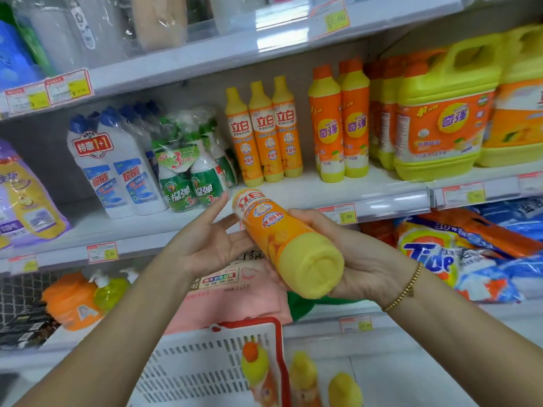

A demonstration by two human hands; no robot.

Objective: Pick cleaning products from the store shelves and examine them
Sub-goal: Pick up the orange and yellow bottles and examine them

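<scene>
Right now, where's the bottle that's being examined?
Head view, centre: the bottle lies tilted in the right hand, base toward the camera, with the left hand just left of it, above the basket.

White slotted basket low in view, red handle, yellow-and-red price tags, gold bracelet.
</scene>
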